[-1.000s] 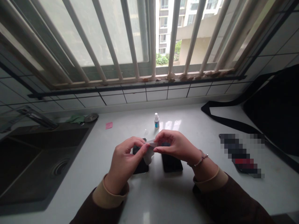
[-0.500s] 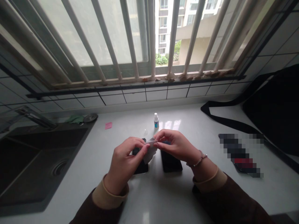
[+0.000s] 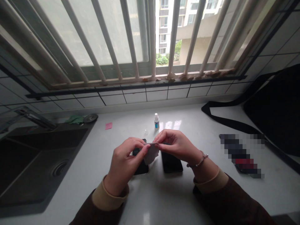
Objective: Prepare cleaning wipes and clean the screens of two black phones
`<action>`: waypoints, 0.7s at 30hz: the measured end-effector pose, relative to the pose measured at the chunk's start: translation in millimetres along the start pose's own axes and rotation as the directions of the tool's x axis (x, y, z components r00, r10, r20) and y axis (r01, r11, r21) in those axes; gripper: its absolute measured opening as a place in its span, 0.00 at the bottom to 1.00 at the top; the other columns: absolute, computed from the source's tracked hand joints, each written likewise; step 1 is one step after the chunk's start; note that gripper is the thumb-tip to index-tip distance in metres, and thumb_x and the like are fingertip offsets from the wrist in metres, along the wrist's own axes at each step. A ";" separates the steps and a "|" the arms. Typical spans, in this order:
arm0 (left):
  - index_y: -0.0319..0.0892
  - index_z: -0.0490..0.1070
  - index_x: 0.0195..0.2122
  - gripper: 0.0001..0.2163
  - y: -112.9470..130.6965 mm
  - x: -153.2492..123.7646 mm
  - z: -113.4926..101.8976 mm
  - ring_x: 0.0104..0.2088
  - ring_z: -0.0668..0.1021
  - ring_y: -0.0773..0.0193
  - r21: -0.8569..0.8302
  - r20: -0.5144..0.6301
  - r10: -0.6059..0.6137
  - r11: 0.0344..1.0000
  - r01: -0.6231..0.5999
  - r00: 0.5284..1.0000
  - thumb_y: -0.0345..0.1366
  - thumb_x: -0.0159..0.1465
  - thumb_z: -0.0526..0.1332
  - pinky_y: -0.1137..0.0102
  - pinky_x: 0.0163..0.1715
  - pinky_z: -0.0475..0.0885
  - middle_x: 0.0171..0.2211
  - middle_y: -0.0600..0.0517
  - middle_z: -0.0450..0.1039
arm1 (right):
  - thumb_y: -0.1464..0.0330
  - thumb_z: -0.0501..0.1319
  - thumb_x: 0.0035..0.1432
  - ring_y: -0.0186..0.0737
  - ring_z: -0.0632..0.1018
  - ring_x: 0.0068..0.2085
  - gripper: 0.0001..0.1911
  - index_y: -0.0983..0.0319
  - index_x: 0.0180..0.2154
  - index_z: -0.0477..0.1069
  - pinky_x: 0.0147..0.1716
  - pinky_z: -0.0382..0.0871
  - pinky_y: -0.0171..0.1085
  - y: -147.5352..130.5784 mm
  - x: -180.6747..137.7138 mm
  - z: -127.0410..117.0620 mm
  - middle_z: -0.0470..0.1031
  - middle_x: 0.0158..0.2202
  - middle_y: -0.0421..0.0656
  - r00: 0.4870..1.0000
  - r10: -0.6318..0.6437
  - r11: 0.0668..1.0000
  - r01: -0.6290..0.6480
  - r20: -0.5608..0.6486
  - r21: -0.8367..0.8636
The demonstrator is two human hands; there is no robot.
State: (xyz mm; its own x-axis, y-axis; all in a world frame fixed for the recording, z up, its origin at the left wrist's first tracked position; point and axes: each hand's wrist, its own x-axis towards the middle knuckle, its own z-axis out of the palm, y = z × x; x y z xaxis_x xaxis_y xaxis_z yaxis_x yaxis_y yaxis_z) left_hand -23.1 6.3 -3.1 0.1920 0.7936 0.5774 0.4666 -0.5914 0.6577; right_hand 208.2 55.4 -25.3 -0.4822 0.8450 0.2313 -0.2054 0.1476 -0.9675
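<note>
Both my hands pinch a small pale wipe (image 3: 151, 153) between thumb and fingers above the white counter (image 3: 164, 193). My left hand (image 3: 125, 162) grips its left edge and my right hand (image 3: 175, 145) its right edge. The wipe hangs down between them. Under my hands lie two dark phones side by side: one (image 3: 141, 167) partly hidden by my left hand, the other (image 3: 172, 162) below my right hand. A small white dropper bottle (image 3: 156, 121) with a blue label stands upright just beyond my hands.
A dark sink (image 3: 39, 162) with a tap (image 3: 35, 118) is set into the counter at the left. A pink scrap (image 3: 108, 126) lies behind my left hand. A black bag (image 3: 274, 109) with a strap fills the right. A barred window (image 3: 150, 40) rises behind the counter.
The wipe has spread a little wider between my fingers. My hands stay in almost the same place over the phones.
</note>
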 end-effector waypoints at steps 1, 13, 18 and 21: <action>0.45 0.78 0.35 0.05 0.2 0.1 0.0 0.40 0.84 0.61 0.001 0.000 0.002 1.000 -0.002 1.000 0.30 0.69 0.70 0.66 0.44 0.79 0.37 0.51 0.83 | 0.62 0.78 0.59 0.44 0.84 0.43 0.12 0.62 0.37 0.81 0.46 0.80 0.45 0.0 0.0 -0.1 0.85 0.42 0.48 1.000 -0.008 1.000 0.008 -0.002 0.004; 0.44 0.78 0.36 0.05 0.1 -2.0 -0.3 0.41 0.83 0.61 0.008 -0.002 0.024 1.000 -0.024 1.000 0.29 0.69 0.70 0.67 0.44 0.78 0.38 0.51 0.82 | 0.63 0.78 0.59 0.44 0.84 0.47 0.13 0.62 0.36 0.79 0.50 0.79 0.45 5.4 0.7 -1.6 0.84 0.46 0.49 1.000 0.027 0.997 -0.027 0.004 0.068; 0.44 0.78 0.35 0.06 2.5 -1.6 -0.7 0.40 0.83 0.62 0.009 0.003 0.029 1.000 -0.029 1.000 0.28 0.69 0.70 0.67 0.43 0.78 0.37 0.51 0.82 | 0.63 0.79 0.58 0.42 0.84 0.44 0.15 0.62 0.37 0.77 0.46 0.80 0.42 5.4 1.3 0.8 0.85 0.42 0.47 0.998 0.065 0.987 -0.066 0.010 0.146; 0.44 0.78 0.36 0.05 2.9 -1.4 -0.6 0.40 0.83 0.61 0.009 0.003 0.029 1.000 -0.029 1.000 0.29 0.69 0.70 0.67 0.43 0.78 0.38 0.50 0.82 | 0.63 0.80 0.57 0.39 0.84 0.42 0.17 0.61 0.40 0.75 0.43 0.80 0.39 3.3 1.2 2.3 0.84 0.40 0.44 0.995 0.096 0.979 -0.093 -0.009 0.182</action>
State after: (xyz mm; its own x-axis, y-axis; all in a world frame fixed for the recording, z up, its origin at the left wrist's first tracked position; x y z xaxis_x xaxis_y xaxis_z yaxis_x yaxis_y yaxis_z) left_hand -22.6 3.4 -1.8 0.2077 0.7764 0.5950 0.4688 -0.6129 0.6360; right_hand 205.0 55.8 -28.0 -0.4923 0.8598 0.1360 -0.3110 -0.0279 -0.9500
